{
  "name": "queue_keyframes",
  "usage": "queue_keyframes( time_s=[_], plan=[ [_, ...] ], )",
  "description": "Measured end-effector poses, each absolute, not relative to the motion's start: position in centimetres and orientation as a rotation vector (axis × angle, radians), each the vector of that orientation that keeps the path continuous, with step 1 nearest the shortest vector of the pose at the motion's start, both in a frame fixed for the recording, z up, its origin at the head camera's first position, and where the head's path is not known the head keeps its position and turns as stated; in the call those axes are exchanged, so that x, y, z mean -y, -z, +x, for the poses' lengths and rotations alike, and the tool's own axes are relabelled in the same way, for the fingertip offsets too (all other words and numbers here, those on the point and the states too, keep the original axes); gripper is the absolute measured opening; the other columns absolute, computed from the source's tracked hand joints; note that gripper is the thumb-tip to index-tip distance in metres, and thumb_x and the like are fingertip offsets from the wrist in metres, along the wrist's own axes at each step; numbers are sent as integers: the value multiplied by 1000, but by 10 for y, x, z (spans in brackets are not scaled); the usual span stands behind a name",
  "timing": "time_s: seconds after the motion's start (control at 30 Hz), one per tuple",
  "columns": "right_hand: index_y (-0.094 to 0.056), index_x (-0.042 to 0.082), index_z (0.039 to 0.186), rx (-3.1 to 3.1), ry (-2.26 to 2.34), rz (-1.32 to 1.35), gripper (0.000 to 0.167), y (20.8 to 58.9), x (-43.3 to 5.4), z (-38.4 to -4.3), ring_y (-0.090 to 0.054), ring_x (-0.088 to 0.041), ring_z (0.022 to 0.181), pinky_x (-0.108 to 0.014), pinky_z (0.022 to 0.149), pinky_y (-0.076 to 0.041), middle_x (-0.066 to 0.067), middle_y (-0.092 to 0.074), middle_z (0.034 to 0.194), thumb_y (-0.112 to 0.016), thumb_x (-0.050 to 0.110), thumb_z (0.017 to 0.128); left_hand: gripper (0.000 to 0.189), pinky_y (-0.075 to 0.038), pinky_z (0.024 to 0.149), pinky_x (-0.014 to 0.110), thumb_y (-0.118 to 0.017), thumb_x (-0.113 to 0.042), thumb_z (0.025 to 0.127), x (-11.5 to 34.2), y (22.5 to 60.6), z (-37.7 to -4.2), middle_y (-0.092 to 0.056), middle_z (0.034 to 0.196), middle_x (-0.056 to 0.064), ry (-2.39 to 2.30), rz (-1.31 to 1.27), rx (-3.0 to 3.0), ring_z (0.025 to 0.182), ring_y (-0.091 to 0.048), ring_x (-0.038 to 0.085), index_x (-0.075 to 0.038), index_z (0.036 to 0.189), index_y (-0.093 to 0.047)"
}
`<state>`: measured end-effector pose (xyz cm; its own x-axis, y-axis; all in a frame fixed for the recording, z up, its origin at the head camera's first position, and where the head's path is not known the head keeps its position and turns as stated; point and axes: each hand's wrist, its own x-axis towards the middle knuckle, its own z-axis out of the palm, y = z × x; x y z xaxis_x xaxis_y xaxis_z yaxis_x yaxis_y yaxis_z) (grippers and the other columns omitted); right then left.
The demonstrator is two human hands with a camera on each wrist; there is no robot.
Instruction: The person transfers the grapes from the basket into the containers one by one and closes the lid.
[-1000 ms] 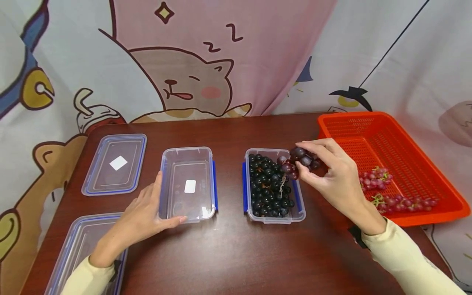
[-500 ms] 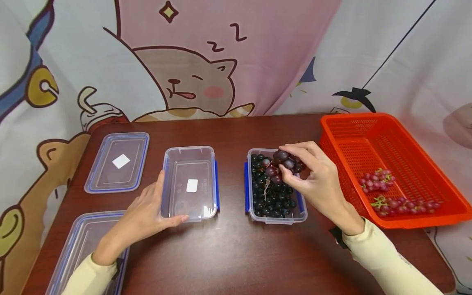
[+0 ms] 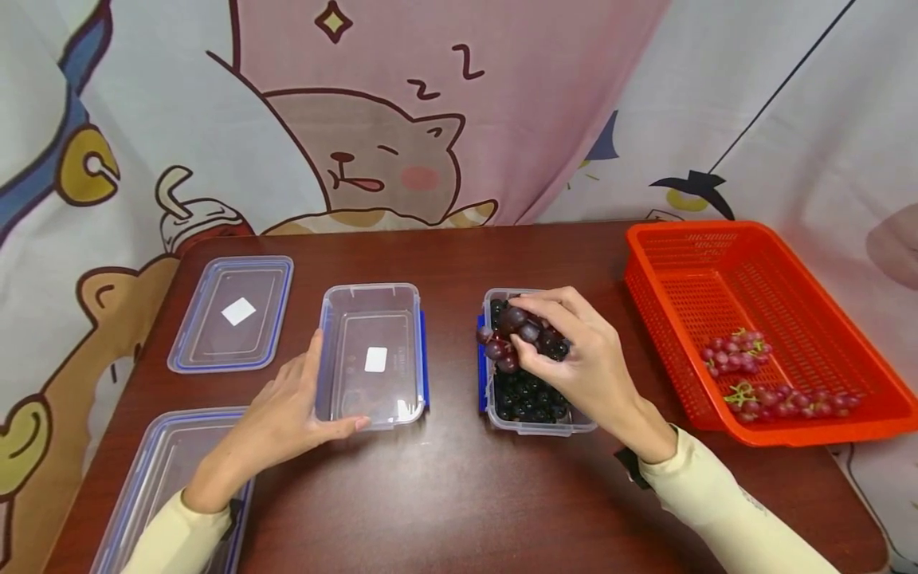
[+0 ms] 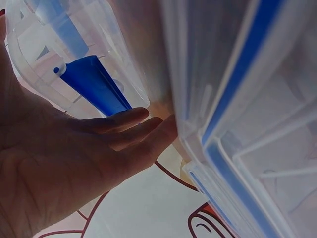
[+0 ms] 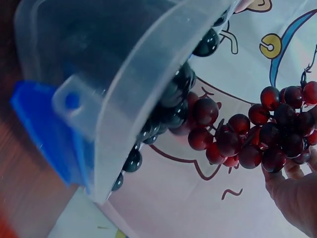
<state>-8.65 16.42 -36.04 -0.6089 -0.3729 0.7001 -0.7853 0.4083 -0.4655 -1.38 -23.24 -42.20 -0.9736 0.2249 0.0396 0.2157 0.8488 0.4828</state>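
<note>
My right hand (image 3: 584, 351) pinches a bunch of dark red grapes (image 3: 512, 323) between thumb and fingers, over a clear container (image 3: 548, 429) full of black grapes (image 3: 527, 399). In the right wrist view the bunch (image 5: 277, 134) hangs from the fingers, beyond the container's rim (image 5: 119, 109). My left hand (image 3: 280, 402) lies against another clear container (image 3: 337, 303), which has nothing in it but a white label (image 3: 376, 359) showing at its bottom. Straight fingers run along its left side and the thumb lies at the front edge. A blue side clip (image 4: 96, 82) shows near those fingers.
An orange basket (image 3: 663, 351) at the right holds two bunches of pinkish-red grapes (image 3: 796, 401). A small clear lid (image 3: 237, 351) lies at the back left, a larger blue-edged lid (image 3: 154, 470) under the left forearm. A printed curtain (image 3: 559, 80) hangs behind the table (image 3: 445, 494).
My right hand has carried the dark red bunch leftward, from the container's right edge to over its left part. The left hand stays against its container; the view has shifted slightly.
</note>
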Motion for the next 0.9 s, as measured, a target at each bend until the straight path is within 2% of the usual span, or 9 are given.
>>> queue_keyframes(
  time_s=[0.47,0.67,0.9],
  plan=[
    [-79,12,131,2183,-1161,1000,42,362,-133,-82,-68,-23,115,-23,99,-54,-4,-72,127,-85,13,89,145,-41,107,77,-89,-68,79,232,421,-13,-41,159,42,-789,338,-2994,144,-45,58,5,172,-5],
    [-78,12,131,2174,-1195,1029,41,366,-118,-80,-69,-20,109,-24,94,-57,-4,-71,125,-84,14,91,145,-40,109,77,-88,-71,79,230,421,-14,-40,161,40,-802,328,-2983,145,-44,57,5,172,-6],
    [-79,11,130,2134,-1261,1060,41,370,-101,-78,-69,-20,107,-30,88,-60,-4,-71,124,-84,12,90,144,-41,109,75,-89,-69,79,231,421,-14,-42,160,41,-787,322,-2996,144,-45,57,5,172,-7]
  ],
)
